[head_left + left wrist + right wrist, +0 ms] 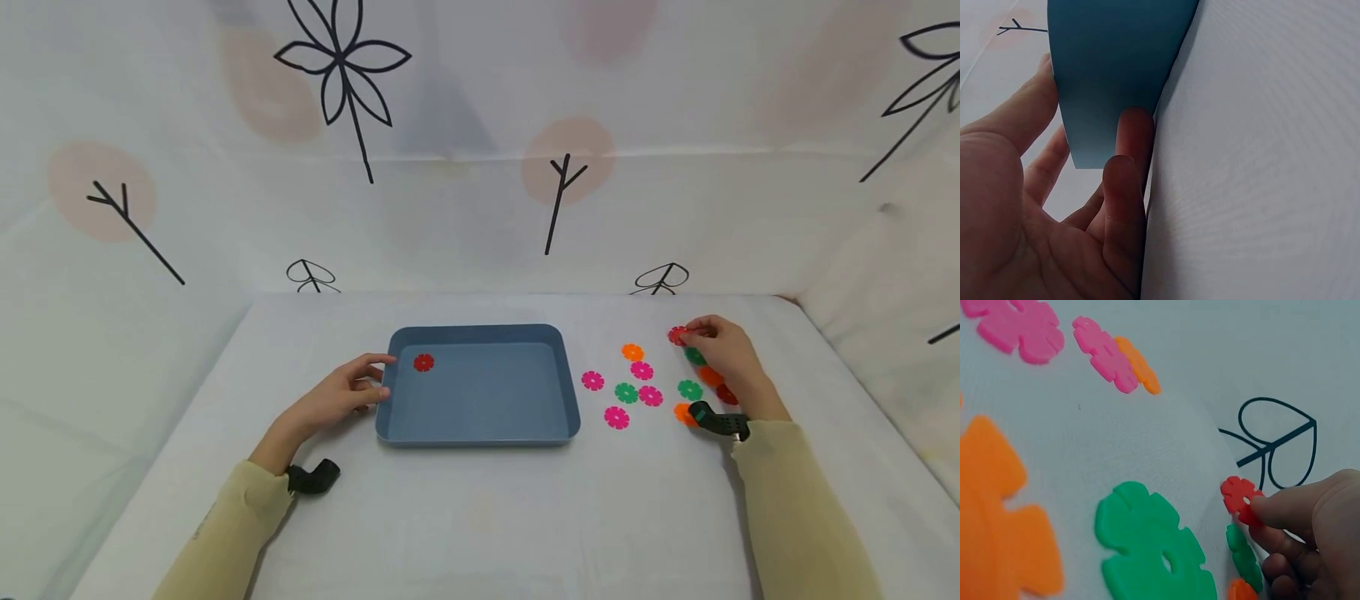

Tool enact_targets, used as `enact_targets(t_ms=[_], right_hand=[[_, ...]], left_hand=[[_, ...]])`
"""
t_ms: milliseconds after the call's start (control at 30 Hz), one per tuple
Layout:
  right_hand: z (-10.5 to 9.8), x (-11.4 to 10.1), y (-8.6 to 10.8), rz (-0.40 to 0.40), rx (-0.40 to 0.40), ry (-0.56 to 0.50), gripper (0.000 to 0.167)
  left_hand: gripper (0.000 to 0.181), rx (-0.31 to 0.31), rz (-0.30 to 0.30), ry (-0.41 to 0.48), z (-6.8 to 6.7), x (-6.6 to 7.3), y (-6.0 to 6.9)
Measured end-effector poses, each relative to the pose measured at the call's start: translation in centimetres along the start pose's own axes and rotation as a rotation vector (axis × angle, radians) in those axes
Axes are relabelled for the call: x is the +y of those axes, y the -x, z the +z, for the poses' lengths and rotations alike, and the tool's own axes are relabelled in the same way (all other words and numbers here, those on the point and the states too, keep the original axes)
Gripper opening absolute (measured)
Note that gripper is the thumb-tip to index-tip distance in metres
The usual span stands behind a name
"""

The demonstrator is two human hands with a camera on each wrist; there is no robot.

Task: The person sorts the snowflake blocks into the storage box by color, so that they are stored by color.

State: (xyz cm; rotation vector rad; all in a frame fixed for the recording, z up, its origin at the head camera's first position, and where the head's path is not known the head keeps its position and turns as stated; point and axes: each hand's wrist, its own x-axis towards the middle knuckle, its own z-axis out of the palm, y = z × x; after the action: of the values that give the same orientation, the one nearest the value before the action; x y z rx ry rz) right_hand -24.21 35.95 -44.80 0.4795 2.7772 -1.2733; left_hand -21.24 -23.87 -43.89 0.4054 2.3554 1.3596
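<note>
A shallow blue-grey tray [480, 392] lies on the white cloth, with one red flower-shaped plastic disc [423, 362] at its upper left. My left hand [341, 396] holds the tray's left side; in the left wrist view its fingers curl against the outer wall [1097, 75]. On the far right, my right hand [727, 354] pinches another red flower-shaped disc [1239, 499] between thumb and finger. A green disc [1244, 557] lies just below that one, partly behind the fingers. Whether the pinched disc is off the cloth, I cannot tell.
Several pink, green and orange discs [617, 417] lie scattered between the tray and my right hand. An orange disc [711, 377] and a dark red disc [726, 394] are partly under that hand. Patterned cloth walls [450, 225] enclose the table at the back and sides.
</note>
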Motion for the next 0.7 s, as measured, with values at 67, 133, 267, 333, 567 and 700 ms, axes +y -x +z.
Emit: enact_targets(t_ms=[67,133,267,333,567,700], right_hand=[[0.0,0.1,0.0,0.012,0.007,-0.019,0.049],[0.1,0.3,0.0,0.026,0.007,-0.045,0.051],[0.0,0.7,0.0,0.047,-0.003,-0.108,0.055],[-0.1,0.8,0.1,0.052,-0.011,-0.132,0.056],[-1.1,0.1,0.5,0.018,-0.014,-0.19,0.06],[-1.0,-0.8,0.8,-0.005,0.004,-0.174,0.058]], left_hand=[[0.057,0.0,0.002,-0.002,0.0,0.0,0.0],[0.058,0.0,0.003,-0.001,0.0,-0.1,0.0],[0.058,-0.006,0.002,0.001,-0.1,-0.4,0.0],[0.058,-0.006,0.001,-0.001,-0.1,-0.5,0.0],[0.057,-0.003,0.01,0.005,-0.2,-0.6,0.0],[0.057,-0.007,0.009,0.005,-0.2,-0.5,-0.1]])
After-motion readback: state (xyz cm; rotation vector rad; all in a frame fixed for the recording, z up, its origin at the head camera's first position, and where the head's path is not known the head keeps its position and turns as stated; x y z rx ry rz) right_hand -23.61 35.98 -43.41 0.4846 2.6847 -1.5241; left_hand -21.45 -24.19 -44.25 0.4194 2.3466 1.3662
